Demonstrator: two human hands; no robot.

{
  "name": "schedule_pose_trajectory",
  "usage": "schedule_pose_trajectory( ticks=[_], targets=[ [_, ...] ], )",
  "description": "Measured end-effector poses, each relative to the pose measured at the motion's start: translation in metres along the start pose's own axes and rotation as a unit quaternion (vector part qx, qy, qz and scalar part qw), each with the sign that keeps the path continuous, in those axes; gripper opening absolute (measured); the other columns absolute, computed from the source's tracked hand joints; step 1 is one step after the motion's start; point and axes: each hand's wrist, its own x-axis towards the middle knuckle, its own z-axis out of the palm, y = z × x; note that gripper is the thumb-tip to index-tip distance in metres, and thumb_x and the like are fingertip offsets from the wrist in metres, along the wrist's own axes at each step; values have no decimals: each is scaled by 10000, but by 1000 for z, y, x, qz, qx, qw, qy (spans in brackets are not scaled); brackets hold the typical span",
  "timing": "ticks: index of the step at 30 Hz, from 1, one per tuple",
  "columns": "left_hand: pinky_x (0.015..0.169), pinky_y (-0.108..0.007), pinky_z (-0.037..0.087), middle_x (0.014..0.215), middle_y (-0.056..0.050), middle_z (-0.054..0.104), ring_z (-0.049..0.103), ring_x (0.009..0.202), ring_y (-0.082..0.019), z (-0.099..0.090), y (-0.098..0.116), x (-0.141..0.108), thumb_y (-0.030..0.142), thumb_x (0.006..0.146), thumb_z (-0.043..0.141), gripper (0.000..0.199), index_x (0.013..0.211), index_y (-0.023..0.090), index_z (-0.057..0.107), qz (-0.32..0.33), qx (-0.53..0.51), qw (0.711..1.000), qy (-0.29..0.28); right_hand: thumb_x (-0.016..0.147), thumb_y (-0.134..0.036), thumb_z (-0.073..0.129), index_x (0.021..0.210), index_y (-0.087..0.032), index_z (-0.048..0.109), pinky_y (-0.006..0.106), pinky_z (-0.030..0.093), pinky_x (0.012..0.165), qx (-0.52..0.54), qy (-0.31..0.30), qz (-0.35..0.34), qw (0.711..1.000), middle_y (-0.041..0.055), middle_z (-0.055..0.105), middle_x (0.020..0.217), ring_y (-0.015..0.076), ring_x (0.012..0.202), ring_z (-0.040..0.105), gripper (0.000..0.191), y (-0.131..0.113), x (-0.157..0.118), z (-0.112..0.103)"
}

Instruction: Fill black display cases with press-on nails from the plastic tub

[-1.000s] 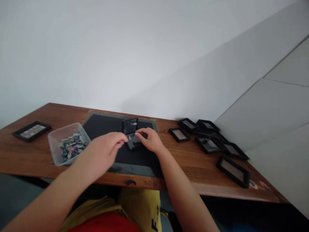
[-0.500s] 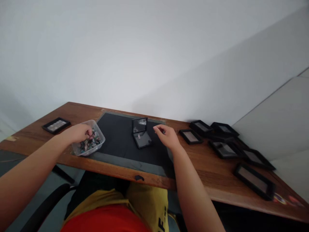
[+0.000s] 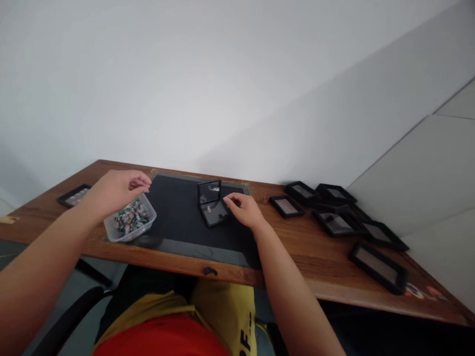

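Note:
My left hand [image 3: 124, 190] hangs above a clear plastic tub [image 3: 150, 225] filled with small multicoloured pieces [image 3: 130, 217]. Its thumb and fingertips are pinched together, and whatever they hold is too small to make out. At the centre, a small black hinged case [image 3: 213, 215] stands with its lid [image 3: 210, 193] raised. One small pale pinkish piece [image 3: 209, 209] lies in its base. Beside the case's right edge is my right hand [image 3: 243, 207], thumb and forefinger pressed together. I cannot tell whether it touches the case or holds anything.
The case rests on a black mat [image 3: 178, 212] on a wooden desk [image 3: 297, 252]. Several black-framed boxes [image 3: 336, 222] lie to the right, some overlapping. Behind my left wrist is another black-framed box [image 3: 70, 196] with pale contents. A white wall [image 3: 222, 99] rises behind the desk.
My left hand has lifted out of the tub, up and slightly right, fingers pinched. My right hand has come closer to the open case. The view has shifted slightly.

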Motion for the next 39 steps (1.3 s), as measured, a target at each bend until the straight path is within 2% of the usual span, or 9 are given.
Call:
schedule_pose_trajectory(
  ticks=[5,8,11,15,19,22,26,33,39],
  targets=[
    [714,-403,599,858,-46,833,759,757,-309,25,54,-19,291,826,698,359,1170,269,797,86,24,987,136,952,-408,607,845,-201,777,300,442,688,37,12,-11,999,44,772,800,183,707,638,289,0,-1,-2],
    [788,-395,644,918,-30,843,795,808,-276,61,89,-22,221,851,689,349,1181,265,792,120,-68,979,152,937,-461,648,819,-190,787,306,477,710,77,17,-17,997,62,786,824,191,743,663,326,-3,-2,-2],
    [846,-373,671,918,-22,847,815,829,-240,101,108,-13,170,848,672,329,1141,246,800,133,-132,973,133,906,-520,701,806,-190,805,304,506,728,128,-6,-29,991,60,790,813,187,754,672,360,-9,-3,3],
    [834,-348,689,975,-43,847,817,843,-212,141,109,0,177,862,674,356,1202,223,768,127,-211,961,128,867,-475,766,978,-192,847,277,465,674,213,-40,-26,976,38,770,793,145,681,595,315,-11,-5,16],
    [833,-330,680,1111,-65,805,792,883,-182,164,103,-2,214,868,696,344,1209,229,743,120,-278,943,139,837,-450,800,1095,-187,837,256,417,624,248,-35,-5,968,0,706,718,112,611,508,371,-8,-4,28],
    [807,-305,667,1164,-75,756,774,895,-168,179,99,-6,255,849,743,320,1168,225,727,100,-328,929,139,828,-474,811,1077,-180,845,257,404,614,275,-48,2,960,2,707,713,109,604,508,386,-6,-4,32],
    [708,-273,645,1085,-77,735,768,831,-163,198,91,-5,327,807,782,317,1082,200,689,48,-404,904,128,845,-473,797,995,-173,856,258,418,612,261,-34,3,965,41,771,781,121,626,556,341,-7,-5,34],
    [723,-287,620,854,-15,687,722,757,-149,210,81,2,363,640,870,417,949,185,653,-25,-491,864,110,912,-297,724,924,-181,835,240,480,675,187,-43,-8,981,44,809,845,131,708,664,161,-10,-7,34],
    [720,-301,597,781,-4,672,695,735,-154,212,85,0,353,667,864,353,871,192,625,-38,-496,860,112,926,-286,698,872,-168,793,215,474,627,163,-68,7,984,21,774,764,113,652,642,161,-12,-8,35]
  ],
)
